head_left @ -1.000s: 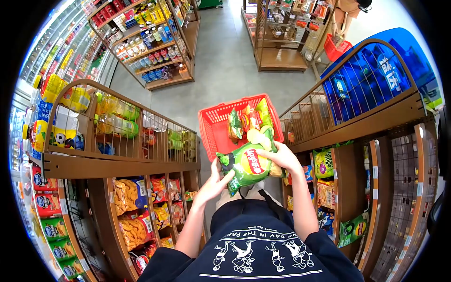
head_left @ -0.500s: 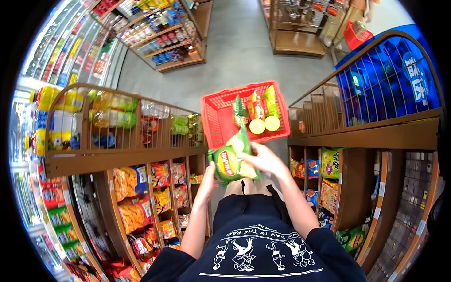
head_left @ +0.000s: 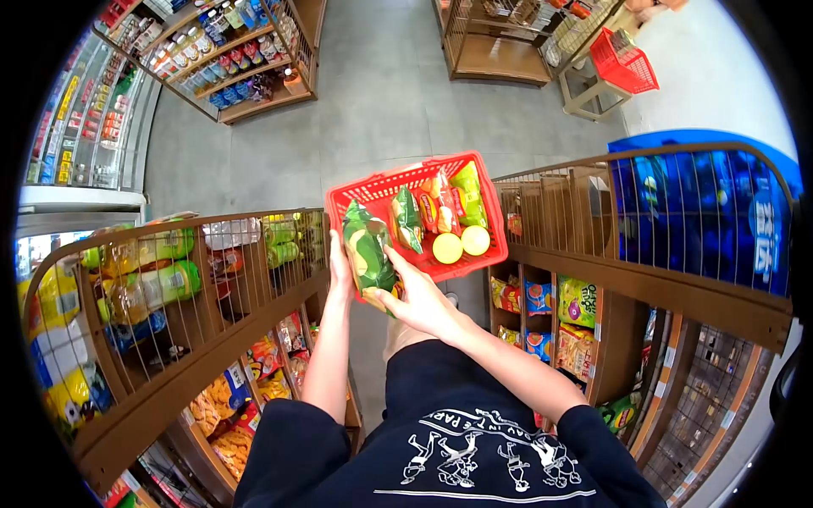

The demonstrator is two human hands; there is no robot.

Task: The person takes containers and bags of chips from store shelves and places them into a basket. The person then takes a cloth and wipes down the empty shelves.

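Observation:
Both of my hands hold a green bag of chips [head_left: 368,247], upright at the left end of a red shopping basket [head_left: 493,222]. My left hand [head_left: 340,264] presses along its left edge, while my right hand [head_left: 417,295] grips its lower right side. Inside the basket, to the right of this bag, stand a smaller green snack bag [head_left: 407,220], a red snack bag [head_left: 440,203] and a light green snack bag [head_left: 468,193]. Two yellow round lids, a left lid [head_left: 447,248] and a right lid [head_left: 476,240], show nearest me. What supports the basket is hidden.
Shelf units with wire rails flank me: the left rack [head_left: 203,262] has bottles on top, the right rack [head_left: 550,207] a blue display [head_left: 703,212]. Ahead lies grey floor [head_left: 381,93] between a drinks shelf [head_left: 229,59] and a brown shelf [head_left: 500,63]. Another red basket [head_left: 625,63] sits on a stool.
The bag of chips has moved from in front of the basket, near my body, forward to its left end and been turned more upright. Both hands moved with it. The view has shifted.

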